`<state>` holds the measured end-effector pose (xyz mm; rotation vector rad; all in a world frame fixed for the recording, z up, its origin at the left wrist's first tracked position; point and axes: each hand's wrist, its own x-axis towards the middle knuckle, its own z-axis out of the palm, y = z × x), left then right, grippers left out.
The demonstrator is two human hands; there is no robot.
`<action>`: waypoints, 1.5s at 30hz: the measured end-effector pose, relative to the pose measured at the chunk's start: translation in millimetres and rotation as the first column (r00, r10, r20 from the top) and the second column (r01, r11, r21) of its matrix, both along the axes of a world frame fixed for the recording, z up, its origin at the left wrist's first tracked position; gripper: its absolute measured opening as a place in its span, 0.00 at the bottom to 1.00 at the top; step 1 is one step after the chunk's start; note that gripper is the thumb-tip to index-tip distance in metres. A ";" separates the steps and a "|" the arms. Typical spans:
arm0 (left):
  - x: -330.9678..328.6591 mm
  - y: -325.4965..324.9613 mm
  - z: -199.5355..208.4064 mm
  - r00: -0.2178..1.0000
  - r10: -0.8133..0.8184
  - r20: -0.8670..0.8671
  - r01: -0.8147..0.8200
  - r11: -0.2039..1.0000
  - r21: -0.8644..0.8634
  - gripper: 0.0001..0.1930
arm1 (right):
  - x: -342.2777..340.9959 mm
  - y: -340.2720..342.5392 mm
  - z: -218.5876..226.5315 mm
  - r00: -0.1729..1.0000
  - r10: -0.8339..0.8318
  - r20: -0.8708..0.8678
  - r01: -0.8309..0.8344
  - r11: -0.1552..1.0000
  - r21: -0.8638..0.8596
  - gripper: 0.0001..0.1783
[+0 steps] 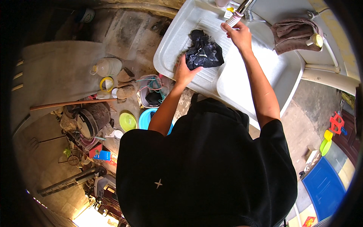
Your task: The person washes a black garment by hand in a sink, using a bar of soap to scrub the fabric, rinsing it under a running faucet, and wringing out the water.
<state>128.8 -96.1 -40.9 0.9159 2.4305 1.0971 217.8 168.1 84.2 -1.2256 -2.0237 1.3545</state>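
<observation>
A crumpled, wet black cloth (204, 55) with whitish suds lies on the ribbed drainboard in the left part of the sink (166, 51). My left hand (184, 72) grips its near left edge, thumb and forefinger spread around the fabric. Up at the back, my right hand (239, 34) is closed around the white ribbed spout end (234, 19) of the chrome faucet (245, 6). The deep basin, brightly lit, lies below my right forearm. Whether water is running cannot be made out.
A brown towel (293, 34) hangs right of the sink by a yellowish valve knob (316, 40). On the floor to the left are a plastic jug (107, 67), a basket (141, 94), a green bowl (127, 122) and a blue basin (143, 121). A blue board (324, 187) lies lower right.
</observation>
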 end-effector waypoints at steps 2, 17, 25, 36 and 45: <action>0.0 0.2 1.0 1.000 -0.001 0.021 0.001 1.000 -0.004 0.54 | 0.5 2.1 2.1 1.000 0.014 0.020 -0.014 1.000 0.002 0.26; 3.4 2.8 13.7 0.999 0.015 0.040 -0.015 1.000 -0.004 0.52 | 10.8 10.3 1.7 0.985 0.103 0.138 -0.115 0.990 0.084 0.28; 3.7 2.0 12.8 0.999 0.026 0.033 -0.026 0.999 -0.021 0.52 | 4.1 0.6 5.1 0.997 0.070 0.018 -0.068 0.995 -0.066 0.26; 3.1 2.7 9.2 0.998 0.025 0.050 -0.024 0.999 -0.024 0.51 | 1.2 -0.5 1.6 0.998 0.044 -0.040 -0.049 0.989 -0.137 0.25; 3.9 3.8 10.2 0.999 0.020 -0.044 -0.021 0.999 -0.038 0.49 | 3.6 2.5 -6.2 0.998 0.053 -0.027 -0.053 0.998 -0.035 0.28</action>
